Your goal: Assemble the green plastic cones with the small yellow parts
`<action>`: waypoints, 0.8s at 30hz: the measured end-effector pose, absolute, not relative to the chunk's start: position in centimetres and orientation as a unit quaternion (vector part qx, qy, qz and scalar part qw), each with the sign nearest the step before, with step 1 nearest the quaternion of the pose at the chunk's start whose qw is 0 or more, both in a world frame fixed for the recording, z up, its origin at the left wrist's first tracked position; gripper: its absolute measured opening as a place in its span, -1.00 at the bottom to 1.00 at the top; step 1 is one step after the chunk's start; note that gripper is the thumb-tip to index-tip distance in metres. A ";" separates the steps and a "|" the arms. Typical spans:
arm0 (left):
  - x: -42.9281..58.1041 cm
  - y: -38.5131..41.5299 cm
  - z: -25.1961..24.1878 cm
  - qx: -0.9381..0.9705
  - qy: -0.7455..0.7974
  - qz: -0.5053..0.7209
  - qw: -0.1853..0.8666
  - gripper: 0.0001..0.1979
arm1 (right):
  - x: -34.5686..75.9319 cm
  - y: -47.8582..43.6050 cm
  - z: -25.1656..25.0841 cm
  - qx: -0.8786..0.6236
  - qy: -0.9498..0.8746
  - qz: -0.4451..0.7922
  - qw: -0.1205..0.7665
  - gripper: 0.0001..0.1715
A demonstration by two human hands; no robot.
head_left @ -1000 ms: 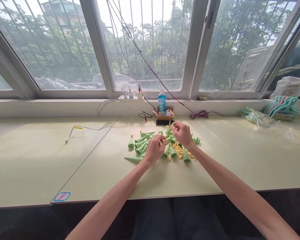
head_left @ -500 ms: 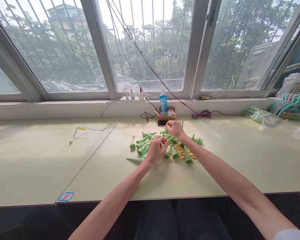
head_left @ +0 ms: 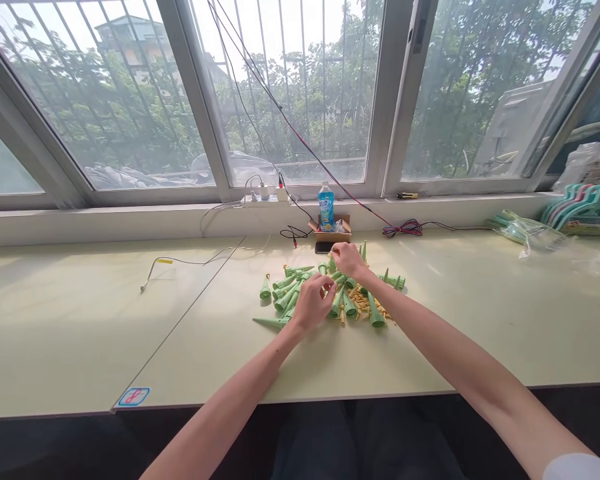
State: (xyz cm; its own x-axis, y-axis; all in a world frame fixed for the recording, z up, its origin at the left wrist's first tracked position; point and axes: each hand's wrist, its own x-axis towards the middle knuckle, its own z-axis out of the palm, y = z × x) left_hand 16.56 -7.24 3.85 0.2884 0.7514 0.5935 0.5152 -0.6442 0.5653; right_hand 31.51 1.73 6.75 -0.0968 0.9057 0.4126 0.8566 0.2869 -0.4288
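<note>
Green plastic cones (head_left: 349, 305) lie in a loose pile with small yellow pegs (head_left: 364, 303) among them. Over the left part of the pile is my left hand (head_left: 314, 301), its fingers curled and the thumb near the index finger; what it holds, if anything, is hidden. My right hand (head_left: 349, 260) is farther back, fingertips pinched together just above an upright green cone (head_left: 332, 264). Whatever sits in that pinch is too small to make out. One green cone with a yellow tip (head_left: 265, 288) stands alone to the left.
Behind the pile are a dark phone (head_left: 324, 247) and a small cardboard box (head_left: 333, 236), with a blue bottle (head_left: 326, 207) at it. A coiled red-black cable (head_left: 403, 228) lies right of these. Teal hangers (head_left: 580, 208) rest at far right. A thin cable (head_left: 190, 261) crosses the table's left side.
My right hand has shifted very slightly left at the same upright cone. My left hand stays in place, and the pile looks the same.
</note>
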 end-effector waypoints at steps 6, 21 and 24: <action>16.5 -7.2 3.8 0.795 0.397 0.438 0.137 -0.84 | 31.7 1.6 7.0 -0.613 -0.739 0.035 0.276 -0.74; 16.4 -7.2 3.7 0.790 0.409 0.437 0.131 -0.85 | 31.0 0.8 7.1 -0.628 -0.714 0.016 0.308 -0.69; 16.4 -7.2 3.8 0.781 0.420 0.446 0.122 -0.85 | 30.2 -0.1 7.2 -0.596 -0.737 -0.025 0.318 -0.72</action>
